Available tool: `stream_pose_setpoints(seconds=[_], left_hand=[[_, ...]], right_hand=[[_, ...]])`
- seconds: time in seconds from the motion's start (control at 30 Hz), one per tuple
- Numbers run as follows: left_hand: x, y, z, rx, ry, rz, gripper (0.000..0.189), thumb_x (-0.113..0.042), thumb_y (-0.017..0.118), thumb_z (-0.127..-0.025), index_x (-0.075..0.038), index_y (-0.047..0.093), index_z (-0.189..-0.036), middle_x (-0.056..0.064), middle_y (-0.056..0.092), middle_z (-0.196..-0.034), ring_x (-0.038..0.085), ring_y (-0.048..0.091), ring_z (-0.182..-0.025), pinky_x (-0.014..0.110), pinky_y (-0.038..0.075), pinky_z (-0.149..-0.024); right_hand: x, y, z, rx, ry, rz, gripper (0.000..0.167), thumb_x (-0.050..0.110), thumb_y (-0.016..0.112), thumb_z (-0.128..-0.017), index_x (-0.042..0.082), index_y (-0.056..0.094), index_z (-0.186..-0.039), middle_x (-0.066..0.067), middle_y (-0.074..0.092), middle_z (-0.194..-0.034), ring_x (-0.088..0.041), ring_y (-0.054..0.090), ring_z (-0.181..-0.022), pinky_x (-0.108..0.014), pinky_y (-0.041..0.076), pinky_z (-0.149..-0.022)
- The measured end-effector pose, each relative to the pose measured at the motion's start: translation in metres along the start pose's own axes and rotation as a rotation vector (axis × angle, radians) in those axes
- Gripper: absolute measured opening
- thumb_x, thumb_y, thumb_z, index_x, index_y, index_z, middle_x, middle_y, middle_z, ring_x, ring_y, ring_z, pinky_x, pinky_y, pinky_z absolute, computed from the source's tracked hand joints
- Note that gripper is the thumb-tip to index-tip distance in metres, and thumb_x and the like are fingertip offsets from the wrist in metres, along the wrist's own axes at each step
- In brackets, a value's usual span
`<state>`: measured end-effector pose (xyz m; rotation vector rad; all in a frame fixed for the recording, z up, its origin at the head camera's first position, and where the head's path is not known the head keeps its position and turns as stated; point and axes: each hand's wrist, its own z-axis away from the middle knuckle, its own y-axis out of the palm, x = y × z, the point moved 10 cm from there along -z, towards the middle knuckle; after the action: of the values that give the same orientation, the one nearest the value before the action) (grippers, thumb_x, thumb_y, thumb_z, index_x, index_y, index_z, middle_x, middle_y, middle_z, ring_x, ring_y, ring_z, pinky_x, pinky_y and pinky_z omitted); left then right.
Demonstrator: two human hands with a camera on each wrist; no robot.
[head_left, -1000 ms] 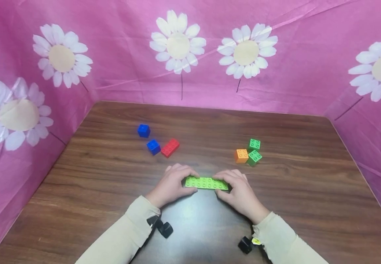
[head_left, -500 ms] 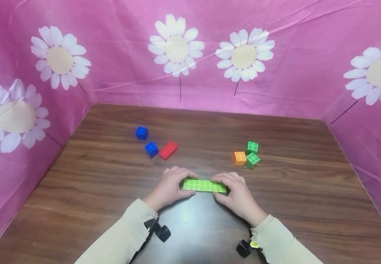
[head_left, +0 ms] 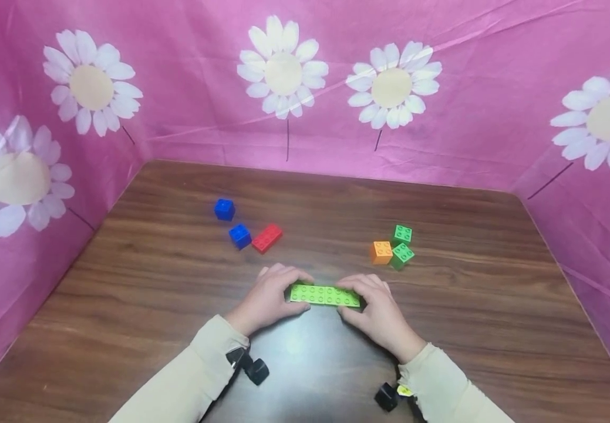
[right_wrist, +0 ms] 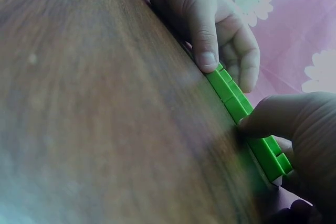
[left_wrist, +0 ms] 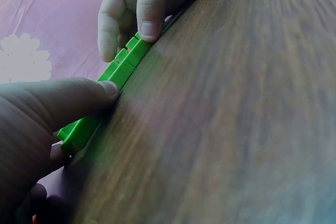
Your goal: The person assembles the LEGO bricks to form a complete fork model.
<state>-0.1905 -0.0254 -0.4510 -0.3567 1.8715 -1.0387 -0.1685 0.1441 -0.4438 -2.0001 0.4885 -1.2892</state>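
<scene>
Two lime-green toy bricks lie end to end in a row near the middle of the table in the head view, studs up, with a thin seam between them. My left hand point(head_left: 269, 298) pinches the left brick point(head_left: 310, 294) between thumb on the near side and fingers on the far side. In the same way my right hand point(head_left: 381, 308) pinches the right brick point(head_left: 337, 298). In the left wrist view the left thumb point(left_wrist: 86, 95) presses the brick's long side. The right thumb point(right_wrist: 268, 115) does likewise in the right wrist view. Both outer brick ends are partly covered by the hands.
Beyond the left hand lie two blue bricks, one farther back point(head_left: 224, 210) and one closer point(head_left: 240, 236), beside a red brick point(head_left: 267, 238). Back right, an orange brick point(head_left: 381, 252) sits by two green bricks point(head_left: 402, 255). A pink flowered cloth point(head_left: 194, 88) surrounds the wooden table point(head_left: 468, 264).
</scene>
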Motion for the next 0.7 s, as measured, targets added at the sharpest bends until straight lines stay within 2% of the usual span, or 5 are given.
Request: stream_pose_setpoints(seconds=[0.2, 0.33, 0.53, 0.7], left_hand=[[-0.002, -0.0042, -0.0059, -0.008, 0.018, 0.013, 0.043, -0.033, 0.085, -0.078, -0.024, 0.069, -0.117, -0.012, 0.069, -0.115, 0.011, 0.054, -0.099, 0.035, 0.037, -0.089], [0.0005, -0.0074, -0.0041, -0.006, 0.005, 0.017, 0.043, -0.032, 0.086, -0.077, -0.024, 0.07, -0.116, -0.012, 0.069, -0.115, 0.011, 0.055, -0.1, 0.036, 0.038, -0.09], [0.0039, -0.0026, -0.0006, 0.029, -0.02, 0.016, 0.042, -0.035, 0.085, -0.079, -0.026, 0.07, -0.116, -0.013, 0.069, -0.115, 0.01, 0.054, -0.1, 0.035, 0.037, -0.091], [0.0022, -0.0006, -0.0024, 0.025, -0.02, 0.018, 0.042, -0.035, 0.085, -0.078, -0.025, 0.07, -0.116, -0.011, 0.07, -0.116, 0.011, 0.054, -0.1, 0.035, 0.037, -0.091]], right_hand=[[0.0009, -0.005, -0.0052, -0.016, -0.011, -0.002, 0.042, 0.014, 0.085, -0.076, 0.017, 0.072, -0.116, 0.012, 0.067, -0.113, -0.012, 0.053, -0.102, -0.039, 0.035, -0.088], [0.0017, -0.0011, -0.0064, -0.004, -0.012, -0.001, 0.042, 0.015, 0.084, -0.078, 0.018, 0.071, -0.118, 0.011, 0.067, -0.115, -0.012, 0.054, -0.104, -0.04, 0.035, -0.088], [0.0002, 0.0025, -0.0031, 0.001, 0.001, -0.006, 0.041, 0.013, 0.084, -0.077, 0.018, 0.072, -0.116, 0.013, 0.068, -0.114, -0.012, 0.053, -0.103, -0.04, 0.035, -0.088], [-0.0025, 0.0005, -0.0019, 0.005, 0.013, 0.001, 0.039, 0.013, 0.085, -0.078, 0.019, 0.072, -0.114, 0.013, 0.068, -0.111, -0.011, 0.053, -0.101, -0.04, 0.035, -0.088]])
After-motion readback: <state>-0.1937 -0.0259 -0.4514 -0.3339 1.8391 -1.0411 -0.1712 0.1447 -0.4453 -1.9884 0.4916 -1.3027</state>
